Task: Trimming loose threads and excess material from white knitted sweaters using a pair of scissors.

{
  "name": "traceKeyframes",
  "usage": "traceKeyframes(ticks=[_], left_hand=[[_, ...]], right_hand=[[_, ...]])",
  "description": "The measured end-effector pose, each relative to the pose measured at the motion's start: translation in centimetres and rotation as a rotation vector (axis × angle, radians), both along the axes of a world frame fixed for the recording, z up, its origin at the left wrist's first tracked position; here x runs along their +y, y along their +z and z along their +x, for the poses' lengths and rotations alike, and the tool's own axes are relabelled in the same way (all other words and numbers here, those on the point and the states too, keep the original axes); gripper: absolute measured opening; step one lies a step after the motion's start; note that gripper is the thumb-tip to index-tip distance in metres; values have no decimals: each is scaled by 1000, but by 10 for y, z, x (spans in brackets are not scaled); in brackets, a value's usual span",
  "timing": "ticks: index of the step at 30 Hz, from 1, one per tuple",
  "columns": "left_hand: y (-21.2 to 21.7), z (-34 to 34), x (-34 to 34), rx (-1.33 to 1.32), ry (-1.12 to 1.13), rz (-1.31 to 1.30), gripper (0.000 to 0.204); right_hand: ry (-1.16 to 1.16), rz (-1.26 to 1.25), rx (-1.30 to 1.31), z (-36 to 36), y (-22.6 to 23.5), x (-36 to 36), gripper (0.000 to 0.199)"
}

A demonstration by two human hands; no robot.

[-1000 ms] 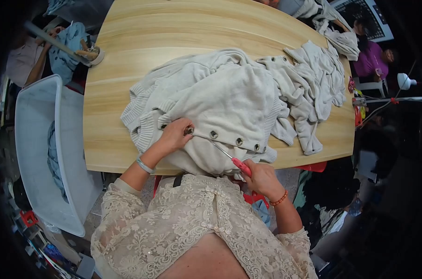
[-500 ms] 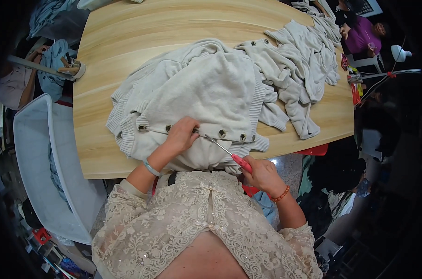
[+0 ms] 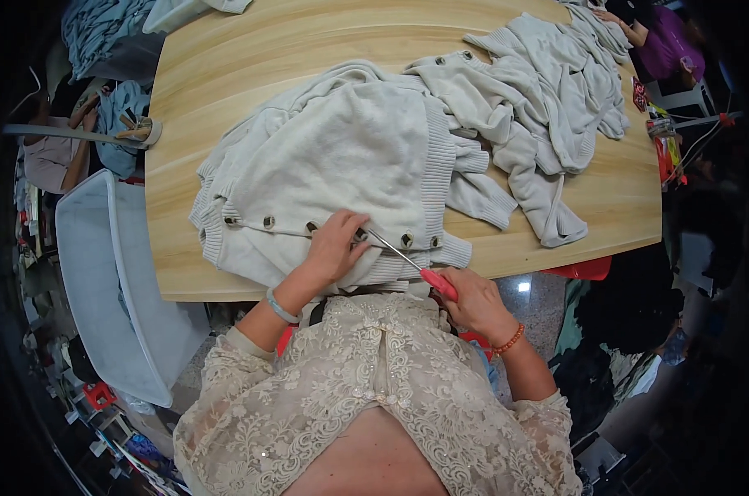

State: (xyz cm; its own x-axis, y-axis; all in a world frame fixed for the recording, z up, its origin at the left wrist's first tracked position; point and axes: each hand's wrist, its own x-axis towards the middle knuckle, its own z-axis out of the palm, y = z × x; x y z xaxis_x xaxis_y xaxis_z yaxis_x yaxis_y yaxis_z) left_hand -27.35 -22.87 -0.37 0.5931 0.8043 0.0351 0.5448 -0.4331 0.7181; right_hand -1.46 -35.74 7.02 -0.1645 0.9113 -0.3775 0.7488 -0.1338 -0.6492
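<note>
In the middle of the frame, a cream knitted cardigan with ribbed edges (image 3: 333, 157) lies spread on the pale yellow wooden table (image 3: 225, 83), at its near side. Along its lower part runs a row of round dark buttons (image 3: 268, 221). My left hand (image 3: 339, 245) rests on this row, just right of the frame's centre line toward the bottom of the cardigan; its forefinger and thumb stand a little apart, around one button, and I cannot tell if they pinch it. My right hand (image 3: 480, 307), to the right and lower, has its fingers wrapped around the pink-red handle of a slim metal-shafted tool (image 3: 437, 283). The shaft points to the upper left, and its tip is at the same button, near my left fingers; whether it touches, I cannot tell. In the upper right of the frame, more crumpled cream knitted garments (image 3: 539, 107) lie on the table. At the left side stands a deep white plastic bin (image 3: 139, 289).
</note>
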Motion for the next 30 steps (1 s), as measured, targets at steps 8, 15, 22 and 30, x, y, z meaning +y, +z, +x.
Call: traceKeyframes(ticks=[8,15,22,30], left_hand=[[-14,-2,9,72,-26,-86,24],[16,25,-16,175,-13,253,31],[-36,78,-39,164,-34,152,23],[-35,64,-31,48,-81,-31,21]], right_hand=[[173,-149,-19,13,-15,9,25],[42,-66,120,46,-28,-3,28],[47,-159,-91,86,-24,-22,21],[150,-203,34,79,-34,-16,24]])
